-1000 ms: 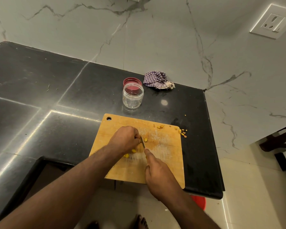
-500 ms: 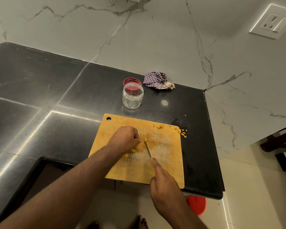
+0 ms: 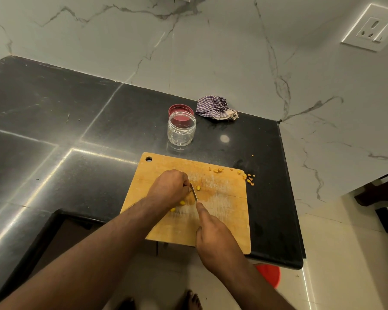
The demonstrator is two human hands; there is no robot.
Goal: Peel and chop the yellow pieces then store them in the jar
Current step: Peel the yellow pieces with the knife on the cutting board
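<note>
Chopping small yellow pieces [image 3: 198,187] on the worn wooden cutting board [image 3: 224,215], black stone bench [image 3: 54,135].

My left hand [image 3: 169,189] is knuckles-up with fingers curled under; whatever they pin is hidden, so I cannot tell its hold. My right hand [image 3: 215,240] is wrapped round the handle of the small steel-bladed knife [image 3: 194,192], forefinger stretched along the spine; handle fully covered. Blade tip sits just beside the left knuckles. More yellow bits peek from under the left wrist; crumbs lie at the board's far right corner. No readable writing anywhere. Clear lidless plastic jar [image 3: 181,130] stands beyond the board, round red lid [image 3: 180,109] partly hidden behind it, crumpled checked cloth [image 3: 214,107] near.
</note>
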